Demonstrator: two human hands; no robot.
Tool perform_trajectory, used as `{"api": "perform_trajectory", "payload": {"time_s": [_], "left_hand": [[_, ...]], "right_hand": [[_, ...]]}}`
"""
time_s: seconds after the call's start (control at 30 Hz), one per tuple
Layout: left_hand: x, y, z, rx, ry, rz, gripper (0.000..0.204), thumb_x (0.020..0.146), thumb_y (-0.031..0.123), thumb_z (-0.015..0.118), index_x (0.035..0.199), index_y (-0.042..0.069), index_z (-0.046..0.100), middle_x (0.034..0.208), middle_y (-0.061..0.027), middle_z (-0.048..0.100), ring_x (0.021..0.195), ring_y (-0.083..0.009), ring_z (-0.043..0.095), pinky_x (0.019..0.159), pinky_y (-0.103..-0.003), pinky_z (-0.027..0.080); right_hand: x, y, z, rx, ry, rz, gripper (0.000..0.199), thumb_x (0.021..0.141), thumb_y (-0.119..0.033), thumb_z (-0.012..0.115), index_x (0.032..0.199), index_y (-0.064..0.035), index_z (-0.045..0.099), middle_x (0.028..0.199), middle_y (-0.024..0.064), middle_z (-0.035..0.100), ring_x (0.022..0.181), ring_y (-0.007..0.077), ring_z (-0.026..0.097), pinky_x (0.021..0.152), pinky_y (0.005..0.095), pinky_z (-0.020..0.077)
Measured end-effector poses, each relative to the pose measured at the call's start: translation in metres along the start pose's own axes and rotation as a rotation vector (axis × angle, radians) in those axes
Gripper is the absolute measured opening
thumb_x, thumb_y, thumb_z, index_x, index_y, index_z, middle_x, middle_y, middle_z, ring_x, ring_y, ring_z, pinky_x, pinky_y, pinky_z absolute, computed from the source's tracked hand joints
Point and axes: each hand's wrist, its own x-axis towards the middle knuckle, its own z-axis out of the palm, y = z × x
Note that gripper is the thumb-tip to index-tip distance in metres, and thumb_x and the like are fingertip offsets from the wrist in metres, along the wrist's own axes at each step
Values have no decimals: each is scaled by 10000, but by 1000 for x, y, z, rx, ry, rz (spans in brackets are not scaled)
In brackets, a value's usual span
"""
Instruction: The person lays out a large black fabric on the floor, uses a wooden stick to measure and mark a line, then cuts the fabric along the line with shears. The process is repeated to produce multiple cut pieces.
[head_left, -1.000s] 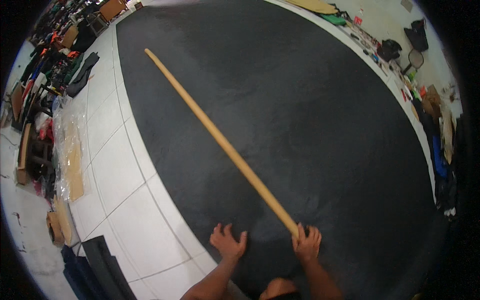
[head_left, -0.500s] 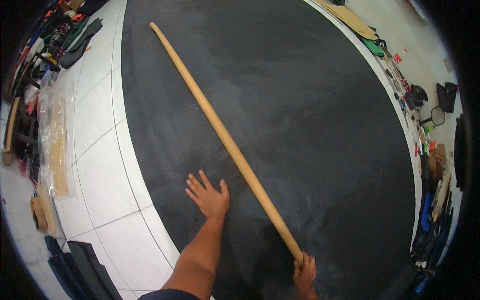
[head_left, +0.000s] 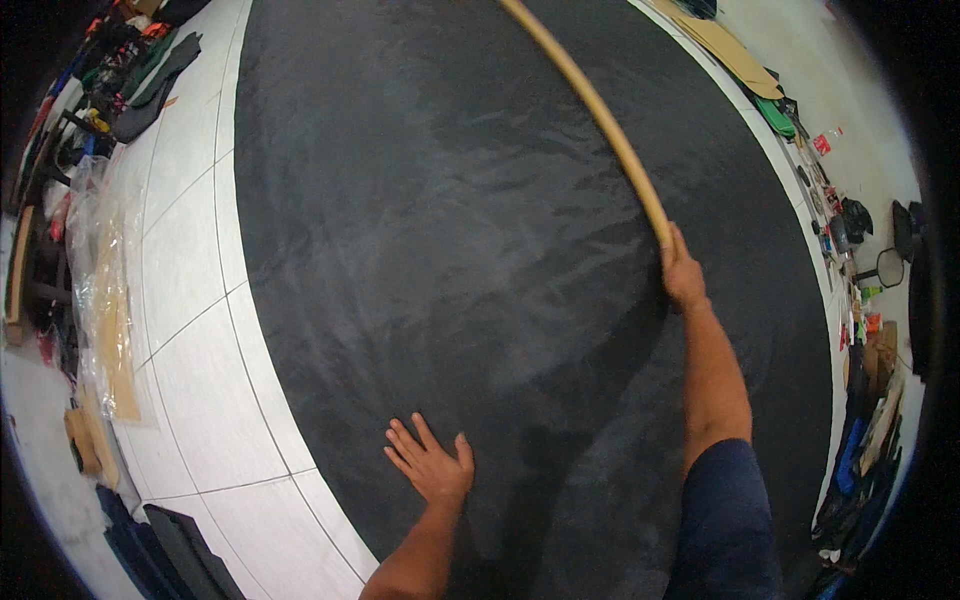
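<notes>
A large black sheet of cloth (head_left: 400, 200), with faint creases, covers the floor in front of me. My left hand (head_left: 435, 462) lies on it near the lower left, palm down and fingers spread, holding nothing. My right hand (head_left: 684, 272) is closed around the near end of a long tan cardboard tube (head_left: 600, 110). The tube slants away to the upper left, and its far end is cut off by the top of the picture. It looks bowed here toward the rim.
White floor tiles (head_left: 195, 330) border the cloth on the left. A clear plastic wrap (head_left: 95, 270) with tan pieces lies beyond them, beside heaped dark garments (head_left: 160, 90). Along the right wall stand cardboard sheets (head_left: 730, 55), a black bag (head_left: 857, 218) and piled fabrics (head_left: 850, 450).
My right hand has carried the tube forward and to the right, and its far end has left the picture. My left hand, still flat on the cloth, appears lower in view.
</notes>
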Motion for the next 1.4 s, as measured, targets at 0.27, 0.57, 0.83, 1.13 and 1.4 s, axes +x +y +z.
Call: {"api": "perform_trajectory", "payload": {"time_s": [0.27, 0.57, 0.83, 1.13, 1.4], "left_hand": [[-2, 2, 5, -26, -27, 9, 832, 888, 431, 587, 1517, -32, 299, 1611, -306, 112, 1507, -456, 74, 1207, -590, 34], [-2, 0, 8, -7, -19, 22, 848, 891, 476, 573, 1525, -19, 303, 1606, -317, 122, 1514, -448, 61, 1211, -578, 27], [-4, -4, 9, -27, 33, 32, 824, 888, 459, 583, 1511, -20, 335, 1601, -316, 146, 1507, -456, 83, 1210, -578, 27], [-3, 3, 3, -42, 104, 56, 800, 893, 413, 597, 1517, -9, 326, 1601, -309, 158, 1503, -453, 114, 1209, -579, 54], [-9, 0, 20, 9, 185, 88, 820, 919, 477, 544, 1549, 25, 279, 1616, -278, 154, 1515, -426, 100, 1218, -555, 48]], "right_hand": [[109, -24, -47, -3, 212, -13, 561, 1042, -445, 351, 1548, -204, 327, 1356, 264, 566, 1232, 477, 543, 1048, 519, 433], [0, -259, 96, 187, -133, -339, 610, 1037, -404, 421, 1552, -142, 223, 1074, 322, 659, 987, 516, 633, 871, 582, 496], [-167, -357, 133, 187, -495, -580, 565, 1046, -416, 414, 1562, -230, 276, 1022, 274, 681, 966, 448, 672, 881, 550, 516], [-161, -291, 90, 200, -334, -430, 542, 1046, -436, 419, 1554, -278, 312, 1136, 204, 599, 1048, 391, 639, 914, 513, 503], [-234, -48, 57, -40, -31, -23, 566, 1014, -397, 516, 1541, -302, 332, 1082, 197, 566, 971, 383, 630, 813, 508, 534]]}}
